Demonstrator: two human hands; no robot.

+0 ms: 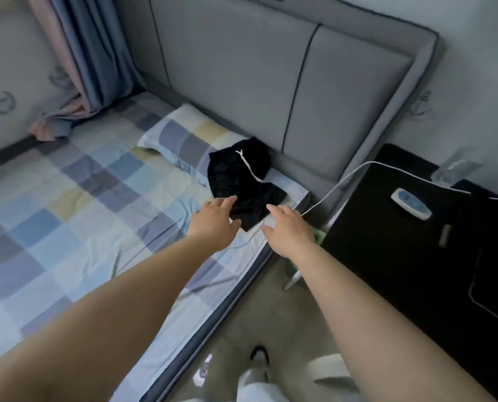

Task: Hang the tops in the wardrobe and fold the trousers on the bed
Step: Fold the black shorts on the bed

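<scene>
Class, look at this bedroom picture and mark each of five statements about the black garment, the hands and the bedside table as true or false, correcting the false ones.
1. The black garment lies on the bed near the headboard. True.
2. The left hand grips a hanger. False: its fingers are straight and hold nothing, reaching at the garment's near edge.
3. A white drawstring shows on the garment. True.
4. The right hand rests on the pillow. False: it is near the bed's edge by the garment, away from the pillow.
5. The bedside table is white. False: it is black.
</scene>
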